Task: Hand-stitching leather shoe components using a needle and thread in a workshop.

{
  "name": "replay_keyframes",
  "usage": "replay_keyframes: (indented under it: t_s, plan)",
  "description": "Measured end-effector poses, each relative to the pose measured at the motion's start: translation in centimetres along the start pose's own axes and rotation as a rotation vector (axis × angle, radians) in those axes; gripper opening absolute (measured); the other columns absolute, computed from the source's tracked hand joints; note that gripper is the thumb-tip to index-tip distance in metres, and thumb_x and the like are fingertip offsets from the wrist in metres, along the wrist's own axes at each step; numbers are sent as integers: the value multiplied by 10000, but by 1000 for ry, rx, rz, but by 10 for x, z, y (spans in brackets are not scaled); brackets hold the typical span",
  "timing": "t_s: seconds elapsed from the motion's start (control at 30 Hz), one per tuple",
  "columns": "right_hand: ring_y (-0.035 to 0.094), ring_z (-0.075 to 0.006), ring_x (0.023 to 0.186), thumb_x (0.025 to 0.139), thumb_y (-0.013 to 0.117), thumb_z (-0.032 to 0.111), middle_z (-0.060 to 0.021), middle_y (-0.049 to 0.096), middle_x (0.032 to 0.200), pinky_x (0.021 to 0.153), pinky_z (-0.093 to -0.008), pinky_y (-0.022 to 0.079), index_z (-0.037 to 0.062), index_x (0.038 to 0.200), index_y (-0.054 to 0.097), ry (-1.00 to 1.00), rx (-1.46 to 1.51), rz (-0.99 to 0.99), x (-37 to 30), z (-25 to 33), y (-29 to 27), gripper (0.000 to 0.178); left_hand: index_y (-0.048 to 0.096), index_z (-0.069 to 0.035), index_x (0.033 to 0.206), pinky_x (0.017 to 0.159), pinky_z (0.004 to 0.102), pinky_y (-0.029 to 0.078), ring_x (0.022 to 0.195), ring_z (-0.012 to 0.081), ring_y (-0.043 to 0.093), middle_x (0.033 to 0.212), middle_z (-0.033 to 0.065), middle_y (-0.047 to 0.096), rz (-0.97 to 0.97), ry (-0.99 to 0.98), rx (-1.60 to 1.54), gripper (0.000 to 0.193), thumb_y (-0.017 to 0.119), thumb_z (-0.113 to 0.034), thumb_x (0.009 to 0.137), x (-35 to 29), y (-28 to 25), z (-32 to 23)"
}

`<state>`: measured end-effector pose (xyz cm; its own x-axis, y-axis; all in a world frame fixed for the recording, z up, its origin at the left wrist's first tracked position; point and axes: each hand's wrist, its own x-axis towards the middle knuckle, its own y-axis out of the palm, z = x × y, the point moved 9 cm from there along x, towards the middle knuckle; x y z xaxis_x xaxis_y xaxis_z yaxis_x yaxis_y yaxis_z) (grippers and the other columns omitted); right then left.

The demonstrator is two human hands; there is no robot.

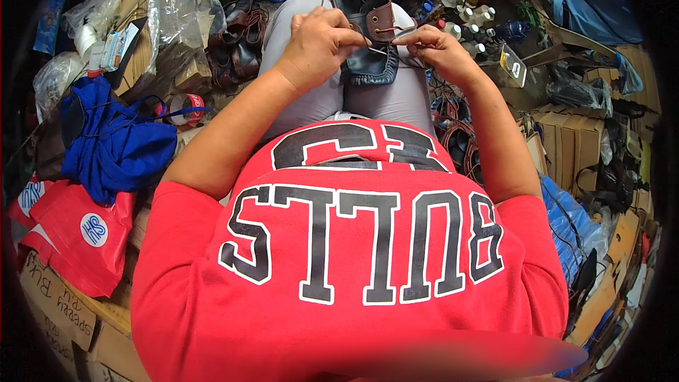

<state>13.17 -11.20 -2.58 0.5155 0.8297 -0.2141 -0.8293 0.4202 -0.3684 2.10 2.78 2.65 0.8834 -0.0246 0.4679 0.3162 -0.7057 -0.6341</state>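
Dark leather shoe (368,35) rests on lap, on grey trousers (322,95), toe toward person, brown strap across upper. Left hand (318,46) curled over shoe's left side, grip pinched on thin thread (377,49). Right hand (435,49) at shoe's right edge, grip pressed together on same thread. Brown sandals (240,42) left of lap; blue cloth (113,141) further left; white bottles (470,21) far right.

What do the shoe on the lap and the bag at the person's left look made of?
Shoe: likely leather or a look-alike, dark with a brown strap, soft sheen, puckered stitched edge. Red bag: probably woven or non-woven synthetic fabric, matte, creased.
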Motion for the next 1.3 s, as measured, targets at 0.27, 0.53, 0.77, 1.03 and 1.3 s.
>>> replay_keyframes:
  t_s: [0.27, 0.53, 0.77, 1.03, 1.3]
  plan:
    - [472, -69, 796, 759, 501, -80, 33, 465, 844, 731, -200, 380, 85, 1009, 679, 22, -49, 78, 5, -3, 1, 348, 726, -221, 839, 746, 355, 288, 822, 180, 490, 758, -20, 525, 17, -107, 240, 157, 699, -131, 713, 2, 5, 12]
    - [484, -85, 833, 746, 486, -91, 17, 491, 875, 784, -212, 389, 77, 1006, 680, 17, -56, 87, 6, -2, 1, 366, 726, -218, 840, 748, 353, 286, 816, 179, 491, 748, -16, 514, 18, -102, 229, 152, 704, -133, 715, 3, 9, 15]
    - [517, -130, 827, 728, 516, -70, -20, 551, 894, 795, -244, 421, 94, 990, 697, -10, -9, 69, 9, -8, -1, 358, 726, -213, 842, 769, 349, 290, 814, 178, 493, 735, -15, 508, 23, -116, 200, 136, 704, -149, 724, 4, 10, 14]
    - [455, -92, 814, 805, 567, -25, 20, 489, 841, 747, -213, 368, 68, 1013, 685, -26, -56, 92, 8, 0, 2, 256, 724, -212, 840, 793, 342, 283, 815, 162, 513, 727, -25, 541, 80, -171, 182, 120, 698, -164, 733, 7, 18, 22]
    - [512, -90, 865, 811, 590, -12, 20, 535, 894, 784, -208, 404, 78, 1025, 688, -30, 17, 85, 7, -7, 4, 252, 715, -251, 797, 811, 374, 293, 904, 157, 541, 770, -36, 587, 166, -269, 210, 73, 672, -263, 740, 9, 27, 28]
